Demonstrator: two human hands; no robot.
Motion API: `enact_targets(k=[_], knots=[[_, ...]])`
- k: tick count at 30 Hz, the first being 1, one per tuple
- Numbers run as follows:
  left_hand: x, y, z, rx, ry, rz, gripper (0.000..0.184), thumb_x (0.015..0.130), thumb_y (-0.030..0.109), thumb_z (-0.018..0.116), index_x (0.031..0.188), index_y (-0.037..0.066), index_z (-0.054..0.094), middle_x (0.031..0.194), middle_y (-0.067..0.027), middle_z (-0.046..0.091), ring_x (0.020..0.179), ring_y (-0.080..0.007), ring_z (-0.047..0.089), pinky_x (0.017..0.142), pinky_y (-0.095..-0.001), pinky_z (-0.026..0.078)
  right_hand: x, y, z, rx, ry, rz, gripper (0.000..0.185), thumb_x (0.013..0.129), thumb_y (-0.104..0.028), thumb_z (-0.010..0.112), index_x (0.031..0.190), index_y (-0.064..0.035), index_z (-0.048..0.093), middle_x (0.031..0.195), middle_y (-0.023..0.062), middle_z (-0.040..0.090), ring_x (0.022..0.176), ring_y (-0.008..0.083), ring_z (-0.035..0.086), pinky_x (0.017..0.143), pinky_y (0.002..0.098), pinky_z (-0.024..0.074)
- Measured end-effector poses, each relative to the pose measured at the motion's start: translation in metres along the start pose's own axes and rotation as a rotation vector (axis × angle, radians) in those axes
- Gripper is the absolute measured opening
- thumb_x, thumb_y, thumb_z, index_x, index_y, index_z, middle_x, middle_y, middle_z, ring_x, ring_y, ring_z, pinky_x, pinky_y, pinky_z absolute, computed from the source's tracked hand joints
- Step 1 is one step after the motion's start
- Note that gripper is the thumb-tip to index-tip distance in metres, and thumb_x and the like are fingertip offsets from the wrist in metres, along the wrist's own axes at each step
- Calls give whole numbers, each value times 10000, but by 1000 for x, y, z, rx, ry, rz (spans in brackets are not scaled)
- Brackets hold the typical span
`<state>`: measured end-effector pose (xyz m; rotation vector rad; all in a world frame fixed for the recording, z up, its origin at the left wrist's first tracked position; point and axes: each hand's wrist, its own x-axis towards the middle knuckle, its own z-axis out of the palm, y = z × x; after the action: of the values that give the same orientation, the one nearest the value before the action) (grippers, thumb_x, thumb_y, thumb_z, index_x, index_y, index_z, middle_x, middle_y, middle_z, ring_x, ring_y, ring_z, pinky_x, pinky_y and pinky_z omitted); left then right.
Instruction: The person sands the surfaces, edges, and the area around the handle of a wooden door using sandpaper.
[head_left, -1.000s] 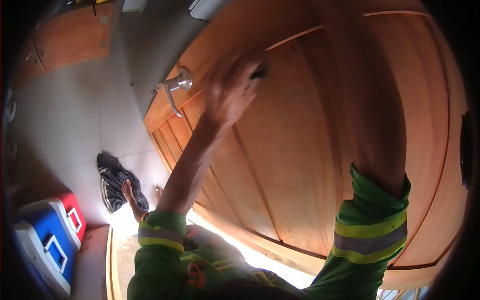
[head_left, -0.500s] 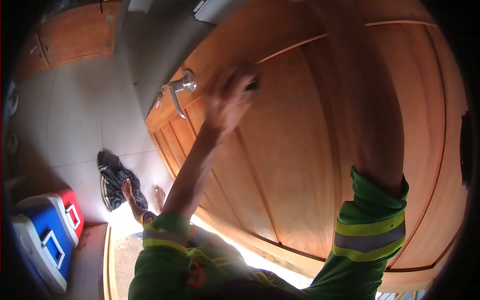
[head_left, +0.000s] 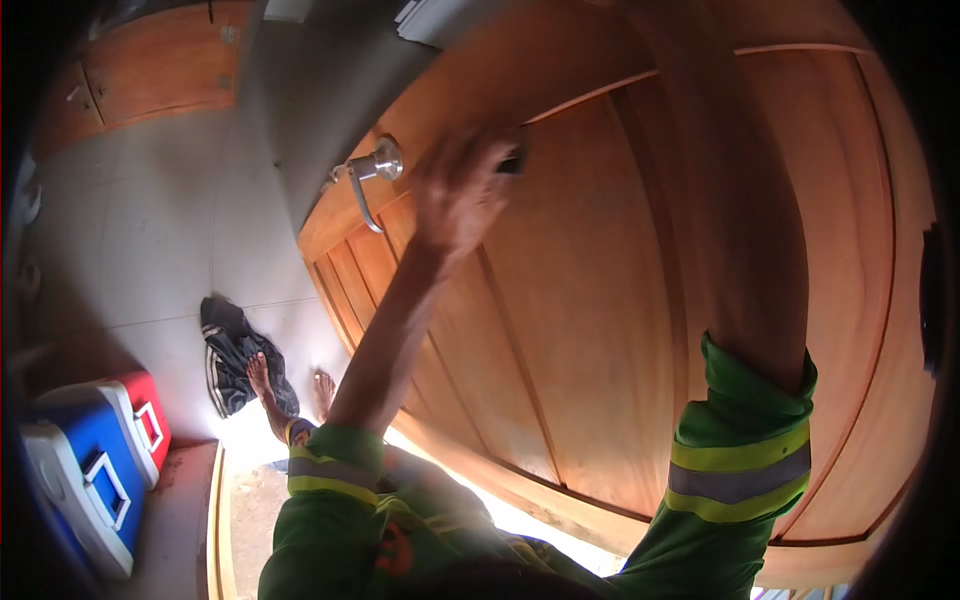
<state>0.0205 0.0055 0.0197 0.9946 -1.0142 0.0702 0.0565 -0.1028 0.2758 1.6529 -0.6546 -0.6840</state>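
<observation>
My left hand (head_left: 462, 190) is raised in front of a wooden door (head_left: 570, 270), a little to the right of its silver lever handle (head_left: 365, 180). The fingers are closed around a small black object (head_left: 513, 160), only an end of which shows past them; its kind is hidden. I cannot tell whether this hand touches the door. My right arm (head_left: 745, 220) reaches up across the door panels, and its hand lies beyond the top edge of the view.
A blue cooler (head_left: 85, 490) and a red cooler (head_left: 145, 420) with white handles stand at lower left. Dark cloth (head_left: 235, 350) lies on the tiled floor (head_left: 150, 240) under one of my bare feet (head_left: 259, 375). Wooden cabinet doors (head_left: 160, 70) are at upper left.
My left hand stays closed near the same spot on the door, slightly less blurred. The whole view has shifted a little to the right.
</observation>
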Motion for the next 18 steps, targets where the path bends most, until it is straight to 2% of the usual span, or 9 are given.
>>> enact_targets(k=[4, 7, 10, 13, 14, 16, 18], knots=[[-62, -39, -13, 138, -132, -268, 346, 707, -7, 821, 1011, 104, 697, 899, -69, 666, 822, -249, 652, 661, -381, 532, 3, 7, 3, -10, -2, 8, 281, 963, -275, 552, 1012, -218, 823, 1099, 20, 781, 1086, 224, 723, 1014, 427, 511], [7, 10, -10, -18, -6, -81, 294, 730, -11, 817, 970, 101, 689, 884, -71, 654, 820, -253, 644, 653, -386, 527, 6, 5, 0, 6, 25, 17, 277, 957, -273, 559, 1008, -207, 823, 1088, 33, 782, 1086, 234, 723, 983, 421, 529], [50, 38, 11, -20, -5, 45, 262, 754, -21, 807, 958, 103, 699, 849, -65, 639, 791, -247, 634, 647, -386, 520, 4, 3, 2, 24, 29, 36, 273, 951, -270, 564, 1003, -202, 823, 1070, 41, 784, 1085, 245, 724, 958, 413, 542], [17, 8, 0, -91, 5, -11, 263, 763, -31, 797, 968, 105, 705, 830, -59, 628, 780, -240, 628, 644, -393, 517, 3, 4, -2, 7, 16, 33, 273, 950, -268, 563, 1001, -205, 824, 1060, 43, 785, 1086, 245, 724, 949, 414, 546], [-2, -2, -6, -20, -40, -80, 330, 708, -41, 768, 980, 127, 686, 892, -54, 671, 803, -281, 670, 668, -400, 558, 1, 3, -4, -4, 5, 23, 273, 950, -268, 562, 1001, -206, 824, 1059, 44, 785, 1087, 243, 724, 948, 416, 546], [-30, -23, -14, -5, -45, -146, 281, 740, -24, 780, 967, 119, 696, 878, -56, 674, 794, -279, 678, 662, -397, 565, 4, 3, 0, 39, 4, 38, 272, 948, -270, 564, 1000, -208, 824, 1065, 40, 785, 1084, 237, 725, 945, 420, 545], [-35, -25, -17, -33, -43, -196, 247, 763, -28, 796, 953, 98, 703, 828, -69, 638, 736, -253, 651, 640, -370, 527, 6, 7, 0, 32, 7, 40, 273, 949, -273, 564, 1000, -210, 825, 1069, 34, 785, 1082, 231, 726, 952, 424, 540]])
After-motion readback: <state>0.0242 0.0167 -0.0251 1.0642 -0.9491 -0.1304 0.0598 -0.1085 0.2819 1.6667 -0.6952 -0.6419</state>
